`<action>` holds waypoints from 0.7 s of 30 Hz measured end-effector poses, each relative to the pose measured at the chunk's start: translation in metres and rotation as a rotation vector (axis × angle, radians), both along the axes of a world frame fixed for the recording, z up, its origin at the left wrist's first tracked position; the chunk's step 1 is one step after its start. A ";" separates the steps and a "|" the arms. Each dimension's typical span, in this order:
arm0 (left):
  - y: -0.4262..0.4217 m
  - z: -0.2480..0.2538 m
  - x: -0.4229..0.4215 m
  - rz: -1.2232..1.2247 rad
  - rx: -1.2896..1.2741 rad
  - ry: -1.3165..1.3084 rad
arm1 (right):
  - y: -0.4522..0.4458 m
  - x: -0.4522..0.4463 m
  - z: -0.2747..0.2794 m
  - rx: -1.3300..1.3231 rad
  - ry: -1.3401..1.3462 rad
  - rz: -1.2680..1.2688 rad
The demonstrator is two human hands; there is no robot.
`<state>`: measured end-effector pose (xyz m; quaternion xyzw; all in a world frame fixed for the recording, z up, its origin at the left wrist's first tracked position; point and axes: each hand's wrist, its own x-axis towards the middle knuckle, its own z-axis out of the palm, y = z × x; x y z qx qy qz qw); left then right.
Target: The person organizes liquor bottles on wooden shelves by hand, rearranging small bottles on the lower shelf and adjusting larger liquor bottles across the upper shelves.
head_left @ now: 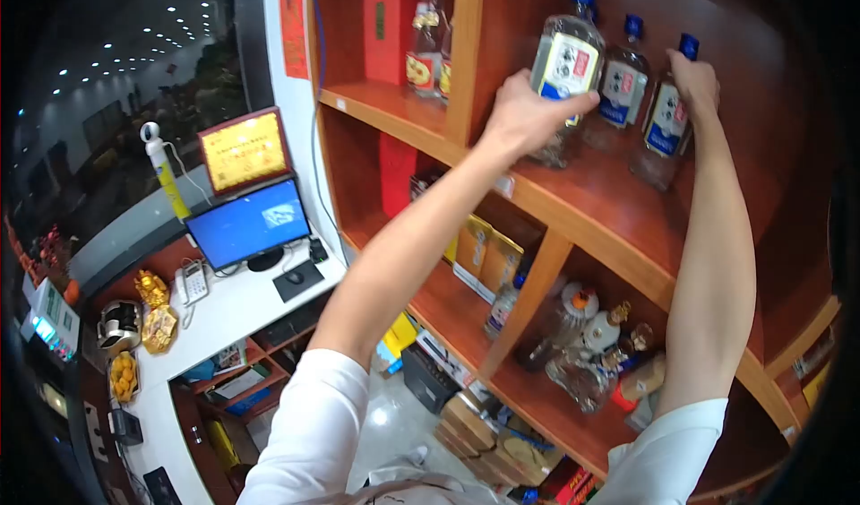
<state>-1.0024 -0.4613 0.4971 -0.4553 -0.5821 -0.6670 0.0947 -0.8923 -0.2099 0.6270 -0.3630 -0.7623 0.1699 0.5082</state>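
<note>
My left hand (pixel 527 118) is wrapped around the lower part of a clear liquor bottle (pixel 566 55) with a blue cap and a white-and-blue label. That bottle is at the left of the upper right shelf compartment, and my fingers hide part of it. A matching liquor bottle (pixel 620 88) stands in the middle, touched by neither hand as far as I can see. On the right, my right hand (pixel 697 84) closes around the upper side of another such bottle (pixel 665 124), just below its blue cap. That bottle leans slightly in view.
A wooden shelf unit (pixel 591 205) has upright dividers. Its lower compartment holds several decorative bottles (pixel 582 371); the left one has a red box (pixel 390 34). At left, a white desk (pixel 215 312) carries a monitor (pixel 251 227) and a telephone (pixel 192 281). Cardboard boxes (pixel 470 424) lie below.
</note>
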 end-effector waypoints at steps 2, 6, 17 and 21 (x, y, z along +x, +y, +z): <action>-0.002 0.001 0.003 0.042 -0.037 -0.010 | -0.007 0.001 -0.003 0.017 0.019 0.039; -0.009 0.006 0.020 0.031 -0.038 -0.060 | -0.027 0.008 -0.010 0.027 0.086 0.030; -0.007 0.008 0.038 0.091 -0.120 0.044 | -0.042 0.019 -0.011 0.048 0.129 0.090; -0.006 0.005 0.033 0.005 -0.106 -0.058 | -0.039 0.020 -0.013 0.018 0.122 0.112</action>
